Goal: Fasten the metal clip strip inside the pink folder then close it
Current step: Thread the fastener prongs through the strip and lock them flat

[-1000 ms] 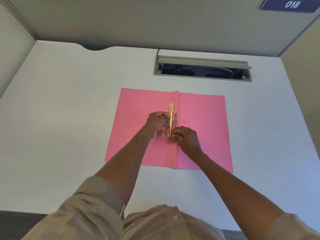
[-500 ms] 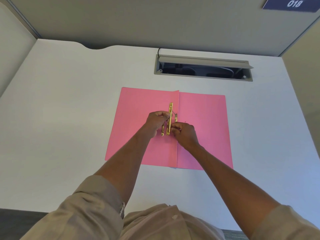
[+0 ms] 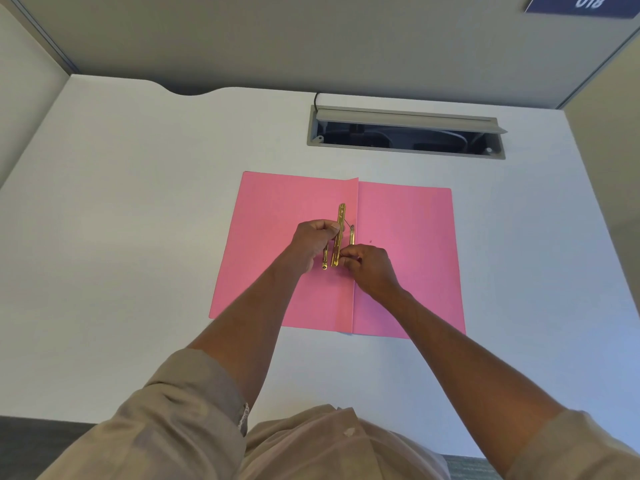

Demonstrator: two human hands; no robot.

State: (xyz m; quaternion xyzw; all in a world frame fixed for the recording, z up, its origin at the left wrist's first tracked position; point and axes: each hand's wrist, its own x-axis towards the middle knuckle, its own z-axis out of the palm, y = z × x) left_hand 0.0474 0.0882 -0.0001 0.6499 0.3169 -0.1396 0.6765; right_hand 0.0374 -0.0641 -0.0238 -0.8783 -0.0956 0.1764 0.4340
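**Clip strip held over the open folder's fold**

The metal clip strip (image 3: 338, 235), gold and narrow, stands lengthwise just left of the centre crease of the pink folder (image 3: 270, 244), which lies open and flat on the white desk (image 3: 121, 202). The left hand (image 3: 313, 244) is curled around the strip's middle, with a second gold piece (image 3: 325, 260) showing beneath it. The right hand (image 3: 367, 268) pinches the strip's lower end. A thin prong (image 3: 352, 233) rises by the crease; its base is hidden by fingers.
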